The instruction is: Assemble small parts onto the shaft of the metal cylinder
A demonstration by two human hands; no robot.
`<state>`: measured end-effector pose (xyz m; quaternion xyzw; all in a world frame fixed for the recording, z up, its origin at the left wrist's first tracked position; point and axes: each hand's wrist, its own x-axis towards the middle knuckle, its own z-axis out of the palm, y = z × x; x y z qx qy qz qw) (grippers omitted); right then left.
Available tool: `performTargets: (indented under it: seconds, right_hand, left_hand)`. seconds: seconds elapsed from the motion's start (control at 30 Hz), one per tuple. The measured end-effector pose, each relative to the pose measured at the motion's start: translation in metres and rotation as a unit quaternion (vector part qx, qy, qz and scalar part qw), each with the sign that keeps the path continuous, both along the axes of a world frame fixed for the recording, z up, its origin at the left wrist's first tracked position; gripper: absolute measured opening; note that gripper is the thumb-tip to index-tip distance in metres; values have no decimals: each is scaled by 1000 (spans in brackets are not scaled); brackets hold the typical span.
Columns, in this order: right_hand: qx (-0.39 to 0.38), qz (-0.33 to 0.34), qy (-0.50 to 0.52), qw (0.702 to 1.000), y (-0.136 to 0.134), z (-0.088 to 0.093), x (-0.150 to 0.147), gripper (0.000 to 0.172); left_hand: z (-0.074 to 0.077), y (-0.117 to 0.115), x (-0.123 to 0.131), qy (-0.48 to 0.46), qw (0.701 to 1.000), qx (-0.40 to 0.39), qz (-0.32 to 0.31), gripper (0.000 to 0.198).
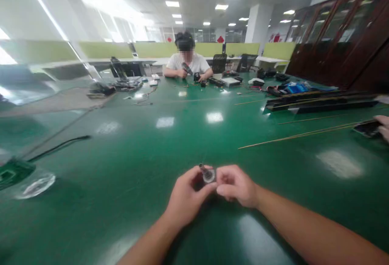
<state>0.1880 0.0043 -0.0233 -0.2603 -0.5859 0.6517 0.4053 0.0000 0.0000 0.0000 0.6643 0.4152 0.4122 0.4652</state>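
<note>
A small round grey metal part (208, 176) with a pale ring-shaped face and a short dark stem sits in my left hand (188, 194), between thumb and fingers. It is held low over the green table (146, 155). My right hand (235, 186) is right beside the part, its thumb and index finger pinched together at the part's right edge. Whether something tiny is between those fingertips is hidden.
Thin yellowish rods (288, 137) lie to the right, with long black bars (322, 102) behind. Another person's hand (383, 125) is at the right edge. Across the table sits a person (197, 62) holding a dark tool. A green object (15, 172) and black cable (60, 147) are left.
</note>
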Motion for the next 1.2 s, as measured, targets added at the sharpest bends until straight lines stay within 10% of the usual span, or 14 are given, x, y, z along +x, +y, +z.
performTargets:
  seconds: [1.2]
  right_hand:
    - [37,-39,-72,996,-4,8,0,25]
  left_hand:
    - [0,2,-1,27,980,196,30,22]
